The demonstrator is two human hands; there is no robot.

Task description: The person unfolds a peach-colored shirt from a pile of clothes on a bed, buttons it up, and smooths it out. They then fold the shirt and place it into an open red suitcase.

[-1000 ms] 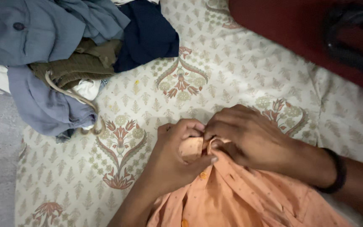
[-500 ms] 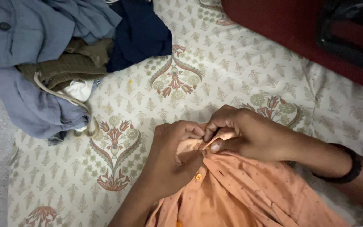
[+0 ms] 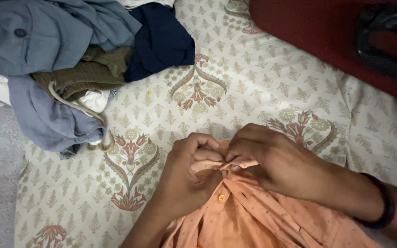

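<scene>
An orange dotted shirt [image 3: 253, 220] with orange buttons lies on a cream patterned sheet [image 3: 235, 78]. My left hand [image 3: 184, 177] and my right hand [image 3: 274, 160] meet at the shirt's collar, both pinching the fabric just above the top visible button [image 3: 221, 198]. The fingertips of the two hands touch. A dark band sits on my right wrist [image 3: 382, 206].
A heap of clothes lies at the upper left: blue-grey garments [image 3: 47, 32], an olive piece with a drawstring [image 3: 83, 76], a navy one [image 3: 161, 39]. A dark red bag [image 3: 327, 32] with a black strap fills the upper right. Grey floor shows along the left edge.
Both hands stay at the collar, working the fabric; the collar flap that stood open between the fingers is now pressed shut. The view shifted slightly.
</scene>
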